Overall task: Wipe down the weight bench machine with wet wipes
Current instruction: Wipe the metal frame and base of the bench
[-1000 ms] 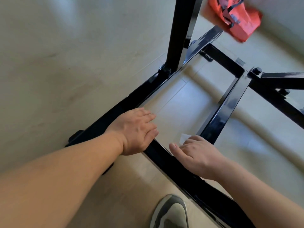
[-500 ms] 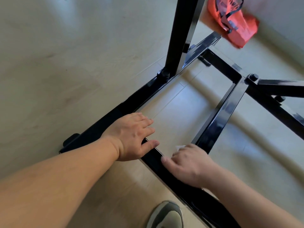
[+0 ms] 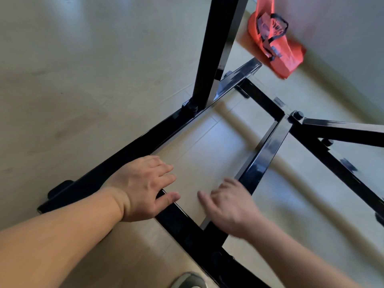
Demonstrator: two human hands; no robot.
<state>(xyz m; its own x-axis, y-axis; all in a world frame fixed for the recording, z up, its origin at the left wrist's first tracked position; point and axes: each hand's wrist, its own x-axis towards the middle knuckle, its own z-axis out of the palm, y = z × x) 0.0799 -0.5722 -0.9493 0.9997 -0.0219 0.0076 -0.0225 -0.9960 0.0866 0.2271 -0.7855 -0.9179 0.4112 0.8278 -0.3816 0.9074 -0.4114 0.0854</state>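
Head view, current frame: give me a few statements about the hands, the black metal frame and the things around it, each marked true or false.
1. The left hand rests with straight fingers on the black metal floor frame. True.
2. The orange bag with black handles hangs from the black upright post. False: it sits apart from the post, beside the wall.
3. The right hand is motion-blurred, so whether it holds anything cannot be read. True.
4. A grey shoe shows at the top edge of the picture. False: it shows at the bottom edge, below the frame.
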